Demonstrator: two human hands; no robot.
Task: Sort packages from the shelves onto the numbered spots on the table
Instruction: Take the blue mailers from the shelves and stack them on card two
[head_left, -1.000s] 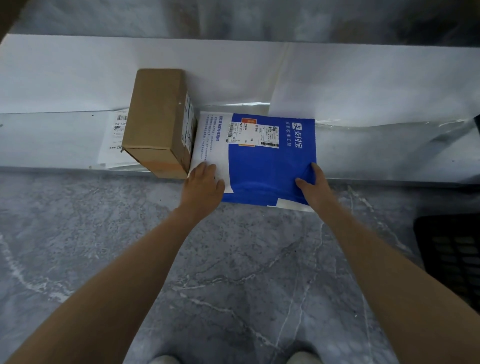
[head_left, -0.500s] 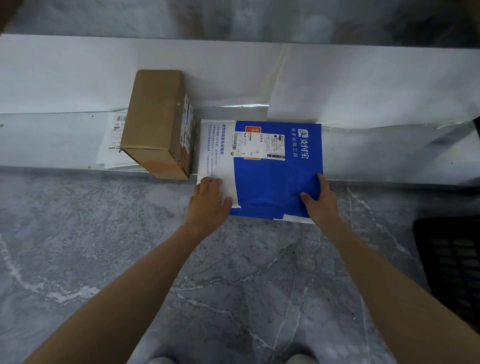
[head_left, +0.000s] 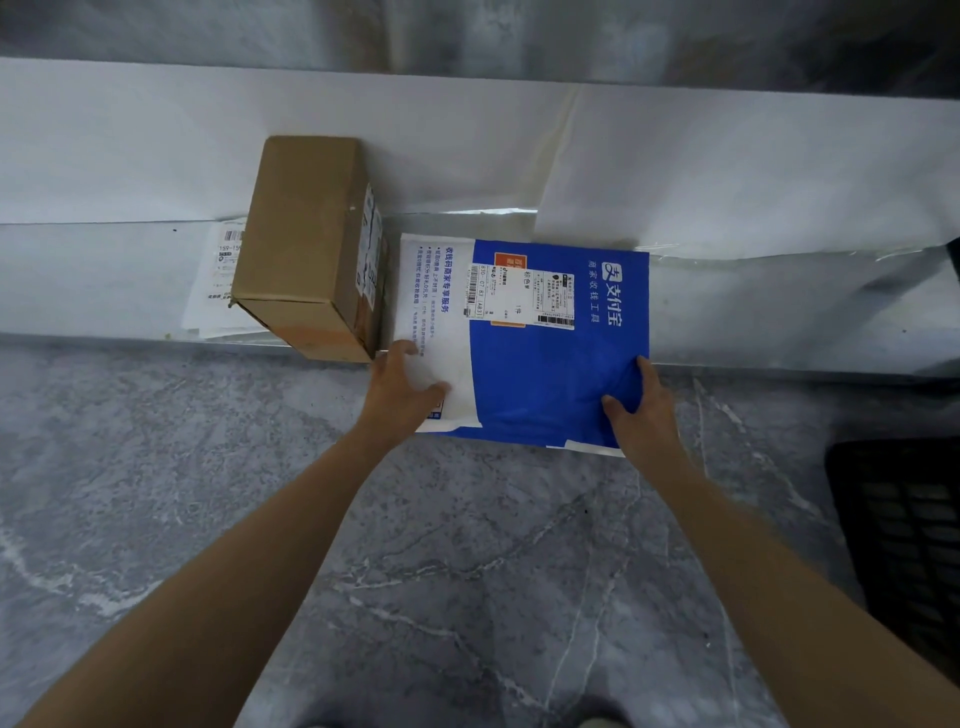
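Now 2 hands (head_left: 402, 392) (head_left: 641, 405) on mailer (head_left: 545, 374) (blue)

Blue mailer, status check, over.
Both gripping: left hand, right hand on near corners of blue mailer. Its near end overhangs the shelf. Close on its left: cardboard box.

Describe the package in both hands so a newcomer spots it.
On the white paper-lined shelf, just right of the brown cardboard box, lies a flat blue-and-white plastic mailer. It alone is blue; the left hand and right hand grip it.
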